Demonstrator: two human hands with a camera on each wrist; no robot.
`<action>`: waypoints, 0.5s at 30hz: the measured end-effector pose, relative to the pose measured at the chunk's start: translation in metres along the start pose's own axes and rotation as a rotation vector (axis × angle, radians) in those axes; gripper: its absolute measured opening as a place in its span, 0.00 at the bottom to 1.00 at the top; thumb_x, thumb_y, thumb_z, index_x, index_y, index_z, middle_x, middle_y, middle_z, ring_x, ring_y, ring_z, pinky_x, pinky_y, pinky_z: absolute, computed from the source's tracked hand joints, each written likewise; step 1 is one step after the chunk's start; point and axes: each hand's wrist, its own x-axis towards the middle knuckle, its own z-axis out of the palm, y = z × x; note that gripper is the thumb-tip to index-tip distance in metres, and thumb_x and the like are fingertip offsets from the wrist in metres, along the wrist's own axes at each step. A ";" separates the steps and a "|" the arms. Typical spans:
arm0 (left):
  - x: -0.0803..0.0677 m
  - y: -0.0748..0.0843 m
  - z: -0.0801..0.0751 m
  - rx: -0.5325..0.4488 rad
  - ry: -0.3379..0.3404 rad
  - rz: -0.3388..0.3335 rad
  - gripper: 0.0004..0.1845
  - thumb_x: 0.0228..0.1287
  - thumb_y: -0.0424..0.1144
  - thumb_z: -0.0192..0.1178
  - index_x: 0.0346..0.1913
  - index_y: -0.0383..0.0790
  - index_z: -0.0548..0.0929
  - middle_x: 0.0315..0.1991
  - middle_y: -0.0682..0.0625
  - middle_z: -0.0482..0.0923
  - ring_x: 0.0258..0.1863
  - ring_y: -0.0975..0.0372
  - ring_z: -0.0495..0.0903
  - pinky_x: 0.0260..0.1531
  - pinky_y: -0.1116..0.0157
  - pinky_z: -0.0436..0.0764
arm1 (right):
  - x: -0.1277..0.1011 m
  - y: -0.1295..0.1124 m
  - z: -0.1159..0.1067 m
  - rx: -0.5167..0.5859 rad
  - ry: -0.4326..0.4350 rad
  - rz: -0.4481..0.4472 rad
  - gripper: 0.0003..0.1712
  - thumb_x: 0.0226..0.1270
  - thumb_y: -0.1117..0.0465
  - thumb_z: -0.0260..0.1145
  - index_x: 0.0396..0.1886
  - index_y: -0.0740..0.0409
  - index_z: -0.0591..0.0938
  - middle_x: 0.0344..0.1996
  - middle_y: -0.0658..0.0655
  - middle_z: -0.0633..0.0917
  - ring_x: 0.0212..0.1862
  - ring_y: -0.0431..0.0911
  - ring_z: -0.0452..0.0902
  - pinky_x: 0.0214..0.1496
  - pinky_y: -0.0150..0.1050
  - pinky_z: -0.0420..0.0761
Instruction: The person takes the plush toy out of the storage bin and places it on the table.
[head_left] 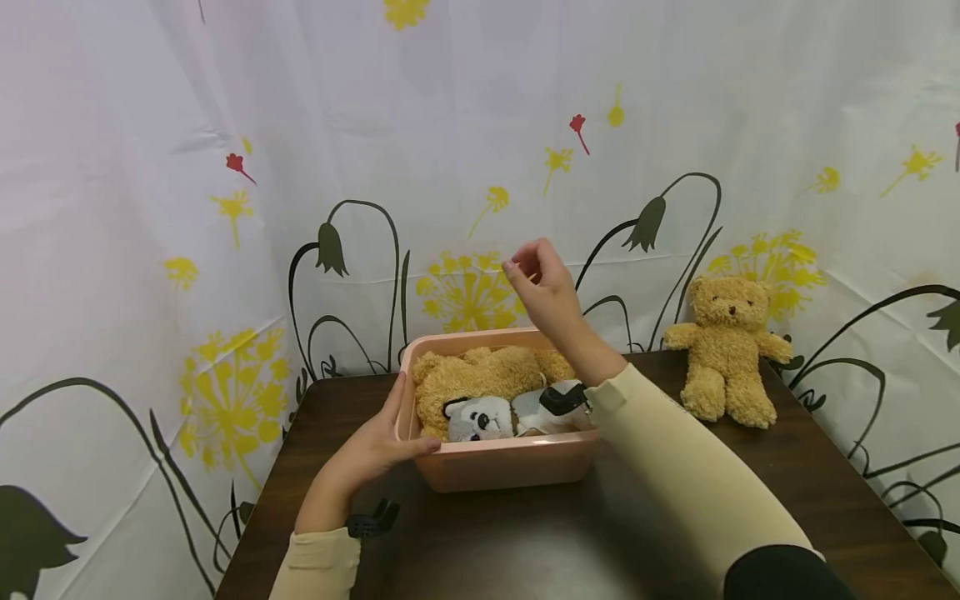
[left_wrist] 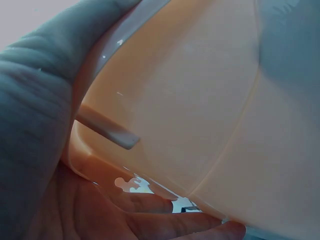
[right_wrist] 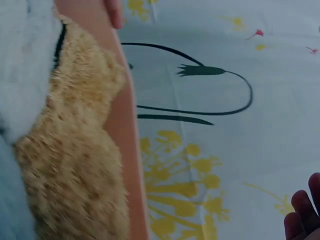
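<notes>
My left hand (head_left: 375,446) grips the near left corner of a pink plastic bin (head_left: 506,471), thumb along the front rim and fingers against the left side. The left wrist view shows that hand (left_wrist: 37,105) close around the bin's outer wall. Inside lie a golden-brown plush toy (head_left: 468,375) and a white and grey plush animal (head_left: 483,419) with dark ears and nose, its head by the front rim. Above the bin's back rim, my right hand (head_left: 550,287) is raised with loosely bent fingers and nothing in them. My right forearm covers the bin's right end.
A golden-brown teddy bear (head_left: 727,354) sits upright at the back right of the dark wooden table (head_left: 480,550), leaning near the curtain. The flower-printed curtain (head_left: 465,167) hangs right behind the table and along both sides.
</notes>
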 end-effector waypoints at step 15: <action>0.001 0.000 -0.002 0.003 -0.001 -0.037 0.72 0.63 0.57 0.79 0.89 0.67 0.28 0.91 0.41 0.37 0.88 0.40 0.50 0.82 0.35 0.58 | -0.019 0.046 0.048 -0.333 -0.872 0.242 0.27 0.75 0.48 0.76 0.65 0.56 0.84 0.57 0.56 0.86 0.58 0.49 0.83 0.63 0.47 0.83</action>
